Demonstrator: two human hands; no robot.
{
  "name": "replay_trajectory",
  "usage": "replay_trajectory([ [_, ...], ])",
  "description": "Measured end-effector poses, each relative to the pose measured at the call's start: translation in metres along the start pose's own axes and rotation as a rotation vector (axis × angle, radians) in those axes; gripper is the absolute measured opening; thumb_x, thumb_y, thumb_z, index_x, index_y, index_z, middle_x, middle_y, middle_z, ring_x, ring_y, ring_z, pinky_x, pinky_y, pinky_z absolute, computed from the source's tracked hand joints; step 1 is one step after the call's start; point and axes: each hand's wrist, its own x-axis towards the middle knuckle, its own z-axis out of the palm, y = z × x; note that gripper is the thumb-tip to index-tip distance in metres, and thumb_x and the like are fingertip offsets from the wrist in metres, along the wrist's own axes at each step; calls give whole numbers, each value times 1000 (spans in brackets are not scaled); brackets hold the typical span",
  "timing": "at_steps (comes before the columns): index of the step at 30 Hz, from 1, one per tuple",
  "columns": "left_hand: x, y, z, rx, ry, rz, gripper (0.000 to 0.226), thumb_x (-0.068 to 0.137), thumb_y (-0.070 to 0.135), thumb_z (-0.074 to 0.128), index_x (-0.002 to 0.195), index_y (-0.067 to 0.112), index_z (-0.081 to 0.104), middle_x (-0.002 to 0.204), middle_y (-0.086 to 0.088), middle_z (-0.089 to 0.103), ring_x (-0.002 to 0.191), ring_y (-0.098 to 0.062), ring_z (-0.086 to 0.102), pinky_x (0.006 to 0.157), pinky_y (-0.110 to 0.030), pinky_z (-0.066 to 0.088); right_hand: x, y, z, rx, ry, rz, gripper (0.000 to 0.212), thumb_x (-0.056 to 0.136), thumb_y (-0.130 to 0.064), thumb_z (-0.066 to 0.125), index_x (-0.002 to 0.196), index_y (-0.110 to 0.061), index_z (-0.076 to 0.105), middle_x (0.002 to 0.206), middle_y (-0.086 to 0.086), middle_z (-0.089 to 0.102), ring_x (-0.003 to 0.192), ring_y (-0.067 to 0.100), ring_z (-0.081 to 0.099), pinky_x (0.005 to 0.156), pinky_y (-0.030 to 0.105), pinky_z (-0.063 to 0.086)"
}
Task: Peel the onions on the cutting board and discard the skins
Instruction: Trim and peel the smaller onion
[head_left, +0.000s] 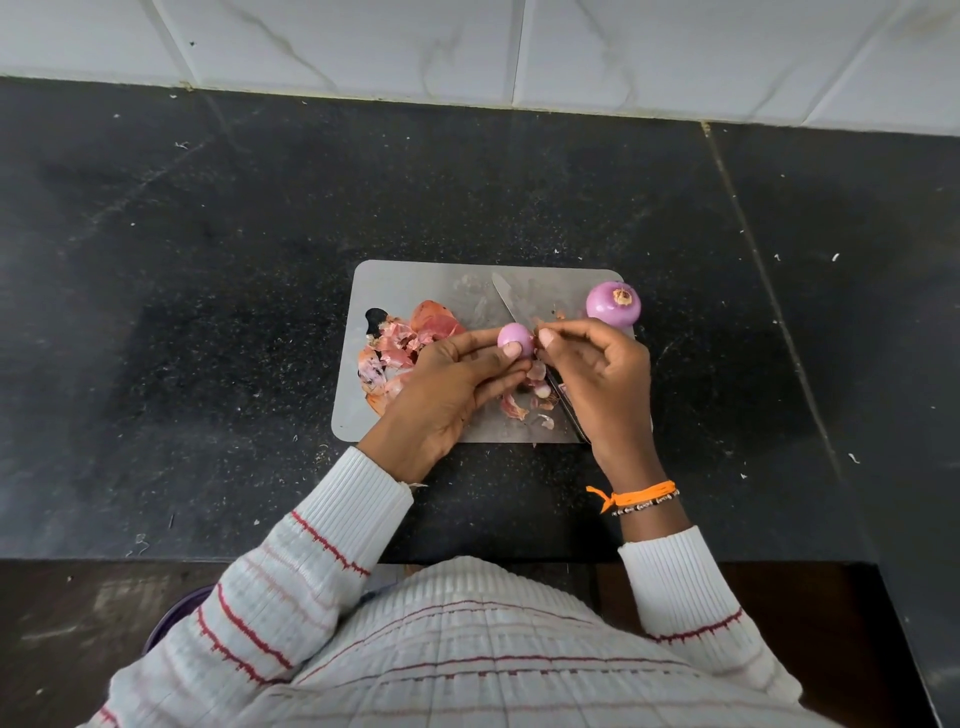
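A small purple onion (514, 339) is held above the grey cutting board (415, 280) in my left hand (457, 387), thumb on its front. My right hand (597, 374) pinches at the onion's right side with thumb and forefinger; a thin bit of skin seems caught there. A larger peeled purple onion (614, 304) rests on the board's far right corner, root end up. A heap of pinkish-orange skins (400, 345) lies on the board's left part, with a few scraps (524, 405) under my hands.
A knife (506, 301) lies diagonally on the board, its handle hidden under my right hand. The board sits on a black speckled stone counter (208, 260) with white wall tiles behind. A purple rim (174, 616) shows below the counter's near edge at left.
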Motion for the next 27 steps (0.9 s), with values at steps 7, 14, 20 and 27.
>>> replay_trajectory([
  [7,-2,0,2,55,21,41,22,79,-2,61,101,-1,62,79,-11,72,69,-14,70,65,-20,58,1,0,0,-159,16,-144,9,80,-4,69,89,-4,72,85,-1,69,82,8,67,76,19,54],
  [14,-2,-1,2,101,-29,6,26,85,1,57,110,-4,59,81,-8,73,71,-11,70,67,-18,57,5,4,-4,-233,21,-114,8,79,-1,68,85,-6,65,82,3,65,77,10,64,70,11,50],
  [20,-1,3,3,5,-46,-2,20,96,8,41,108,3,57,82,-12,72,72,-15,71,67,-24,58,5,14,-9,-379,46,-91,7,79,-3,69,84,-3,65,80,0,62,71,2,58,67,5,46],
  [27,2,2,2,60,-22,-15,21,97,16,43,101,2,59,72,-6,72,66,-10,69,65,-20,57,5,-2,-6,-278,34,-69,14,84,3,59,89,-7,68,86,0,69,80,5,65,71,7,47],
])
